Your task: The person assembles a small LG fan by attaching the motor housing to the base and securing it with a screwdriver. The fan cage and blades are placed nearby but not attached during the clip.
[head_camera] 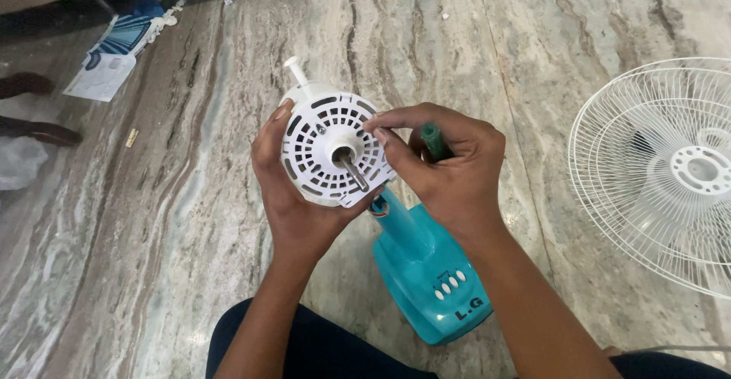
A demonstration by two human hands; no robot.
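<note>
Head view: our left hand (pixel 293 189) cups the white fan motor housing (pixel 331 151) from the left, fingers curled round its rim. Our right hand (pixel 449 166) pinches its right edge, a green screwdriver handle (pixel 435 141) tucked in the palm. The metal shaft (pixel 355 172) points toward us. The teal fan base (pixel 426 269) sits below, the white fan grille (pixel 662 166) on the marble floor (pixel 175 219).

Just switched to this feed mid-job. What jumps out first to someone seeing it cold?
At centre, the white vented fan motor housing with its bare metal shaft pointing at the camera, cradled by the left hand while the right hand pinches its rim and holds a green-handled tool. Just below sits the teal fan base with white buttons. At the right edge, a white wire fan guard lies on the marble floor.
</note>
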